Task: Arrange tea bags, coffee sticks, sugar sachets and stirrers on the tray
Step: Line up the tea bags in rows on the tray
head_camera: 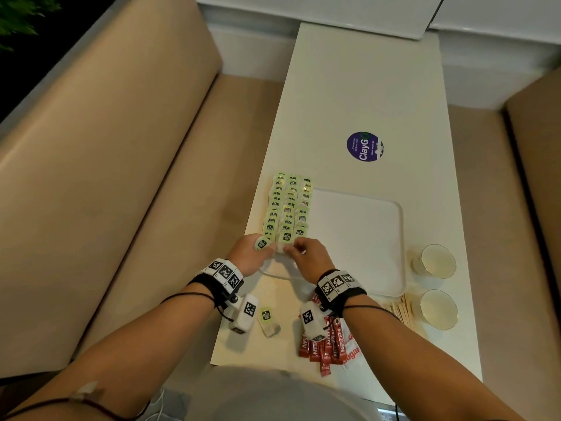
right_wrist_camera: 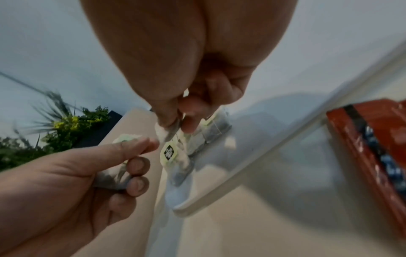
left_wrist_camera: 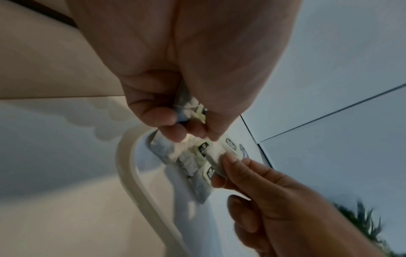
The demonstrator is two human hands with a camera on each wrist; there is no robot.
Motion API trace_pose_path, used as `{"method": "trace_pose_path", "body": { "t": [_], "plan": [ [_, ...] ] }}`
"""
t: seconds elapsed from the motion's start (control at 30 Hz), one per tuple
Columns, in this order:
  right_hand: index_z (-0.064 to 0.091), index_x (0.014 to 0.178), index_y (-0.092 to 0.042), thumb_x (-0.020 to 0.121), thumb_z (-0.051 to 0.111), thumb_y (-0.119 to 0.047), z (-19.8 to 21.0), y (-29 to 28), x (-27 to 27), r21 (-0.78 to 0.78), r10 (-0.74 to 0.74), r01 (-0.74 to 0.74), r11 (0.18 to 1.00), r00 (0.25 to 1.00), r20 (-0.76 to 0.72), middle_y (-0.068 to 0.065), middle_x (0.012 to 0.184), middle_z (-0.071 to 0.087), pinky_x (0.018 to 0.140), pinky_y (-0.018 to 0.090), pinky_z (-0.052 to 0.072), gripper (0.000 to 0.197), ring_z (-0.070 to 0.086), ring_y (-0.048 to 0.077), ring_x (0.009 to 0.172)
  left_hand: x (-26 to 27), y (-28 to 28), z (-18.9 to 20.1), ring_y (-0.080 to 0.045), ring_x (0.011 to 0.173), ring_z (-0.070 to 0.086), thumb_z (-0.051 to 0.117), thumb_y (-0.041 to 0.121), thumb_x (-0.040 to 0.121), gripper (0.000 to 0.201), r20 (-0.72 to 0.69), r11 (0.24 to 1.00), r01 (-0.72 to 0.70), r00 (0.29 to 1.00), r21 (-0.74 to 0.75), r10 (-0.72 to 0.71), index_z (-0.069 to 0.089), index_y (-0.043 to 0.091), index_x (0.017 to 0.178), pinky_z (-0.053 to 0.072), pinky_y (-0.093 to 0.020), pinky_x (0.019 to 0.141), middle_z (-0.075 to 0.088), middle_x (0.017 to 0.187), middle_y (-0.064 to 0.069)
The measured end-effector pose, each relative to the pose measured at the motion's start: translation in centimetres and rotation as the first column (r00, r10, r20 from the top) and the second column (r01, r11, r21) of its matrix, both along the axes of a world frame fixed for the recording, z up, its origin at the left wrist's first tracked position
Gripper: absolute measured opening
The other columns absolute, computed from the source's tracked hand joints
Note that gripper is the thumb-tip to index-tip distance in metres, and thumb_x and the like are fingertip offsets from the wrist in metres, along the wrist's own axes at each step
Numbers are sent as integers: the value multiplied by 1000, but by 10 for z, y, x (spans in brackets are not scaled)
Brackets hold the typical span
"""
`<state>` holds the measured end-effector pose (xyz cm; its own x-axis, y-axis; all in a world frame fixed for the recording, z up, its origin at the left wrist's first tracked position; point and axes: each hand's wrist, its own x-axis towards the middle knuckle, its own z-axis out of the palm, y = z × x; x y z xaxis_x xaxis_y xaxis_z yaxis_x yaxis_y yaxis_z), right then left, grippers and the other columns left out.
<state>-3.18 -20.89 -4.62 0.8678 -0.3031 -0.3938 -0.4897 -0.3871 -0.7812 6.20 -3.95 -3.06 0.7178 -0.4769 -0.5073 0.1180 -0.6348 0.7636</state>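
A: Item one, grips?

B: Left hand clasps a spare tea bag, curled fingers round it. Right hand pinches the nearest tea bag of the middle row, thumb against fingertips; whether it is laying that bag down or merely straightening it, the blurred wrist views do not settle.

A: Item two, tea bags placed?

B: Three rows of green-tagged tea bags, overlapping, along the 9 o'clock side of the white tray, running from its 12 o'clock edge toward the hands at 6 o'clock. Rows look nearly full.

A: Tea bags outstanding?

B: One loose tea bag on the table, at 6 o'clock from the tray, plus the one in the left hand.

A: Item three, remaining stock?

B: Red coffee sticks in a heap at 6 o'clock, lying over sugar sachets. Wooden stirrers just beside them, at 5 o'clock. None on the tray.

A: Sundries?

B: Two glasses at 3 to 4 o'clock, off the tray; a purple sticker at 12 o'clock.

A: Progress?

B: Judged roughly a quarter done: tea bags almost finished, three categories untouched, the tray's bare part awaiting them.
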Motion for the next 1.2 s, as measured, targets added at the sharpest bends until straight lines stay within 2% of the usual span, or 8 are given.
{"method": "trace_pose_path", "body": {
  "t": [0.1, 0.2, 0.3, 0.5, 0.67, 0.9, 1.03, 1.2],
  "plan": [
    [62, 78, -6, 99, 62, -36, -2, -6, 2, -94, 13, -20, 995, 997, -74, 6, 68, 59, 62, 33, 42, 37, 49, 19, 61, 6, 1, -5, -21, 79, 64, 75, 23, 83, 19, 133, 990, -13, 991, 142, -6, 65, 18, 99, 48, -28, 63, 68, 88, 2],
    [60, 75, -9, 96, 66, -34, -3, -5, 3, -124, 50, -70, 990, 986, -157, 4, 70, 60, 62, 31, 44, 34, 52, 19, 64, 9, 1, -6, -9, 69, 58, 81, 21, 82, 38, 140, 988, -43, 990, 150, 21, 58, 27, 111, 43, -23, 59, 63, 84, 4],
    [55, 72, -17, 93, 71, -35, -3, 2, 5, -123, 48, -73, 990, 979, -197, -1, 69, 56, 62, 32, 45, 32, 51, 18, 64, 11, 0, -9, -6, 63, 51, 81, 15, 82, 40, 162, 988, -20, 987, 155, -6, 54, 27, 108, 39, -22, 55, 56, 76, 6],
    [52, 71, -24, 85, 75, -42, -3, 14, 9, -134, -16, -16, 991, 972, -235, -3, 76, 62, 63, 34, 47, 33, 58, 19, 70, 17, -3, -21, -28, 74, 59, 73, 13, 87, 11, 275, 970, 7, 958, 243, -76, 62, 14, 85, 40, -29, 63, 65, 81, -8],
    [54, 75, -25, 86, 75, -40, -1, 17, 13, -149, -66, 27, 988, 961, -268, -1, 84, 68, 67, 34, 52, 28, 65, 22, 79, 24, -7, -24, -27, 70, 54, 71, 13, 88, 18, 304, 965, 18, 947, 261, -100, 58, 16, 76, 35, -28, 61, 61, 75, -6],
    [53, 78, -25, 88, 71, -35, 1, 21, 13, -174, -105, 61, 983, 962, -254, 0, 88, 69, 72, 39, 56, 23, 65, 24, 81, 32, -14, -25, -26, 79, 58, 72, 15, 88, 3, 331, 967, 44, 935, 251, -128, 73, 13, 87, 39, -28, 67, 65, 88, -9],
    [55, 81, -23, 90, 69, -30, 2, 22, 13, -164, -131, 94, 982, 965, -228, 1, 89, 69, 73, 39, 56, 18, 65, 25, 83, 33, -15, -23, -24, 85, 62, 75, 13, 87, 10, 332, 977, 43, 937, 208, -112, 74, 12, 97, 47, -29, 74, 68, 94, -7],
    [54, 86, -21, 88, 61, -24, 6, 19, 11, -176, -75, 33, 984, 968, -238, 1, 90, 67, 76, 41, 57, 8, 64, 26, 83, 29, -11, -16, -18, 84, 63, 74, 12, 88, 18, 284, 994, 19, 957, 112, -50, 70, 14, 106, 43, -23, 70, 69, 95, 0]
  ]
}}
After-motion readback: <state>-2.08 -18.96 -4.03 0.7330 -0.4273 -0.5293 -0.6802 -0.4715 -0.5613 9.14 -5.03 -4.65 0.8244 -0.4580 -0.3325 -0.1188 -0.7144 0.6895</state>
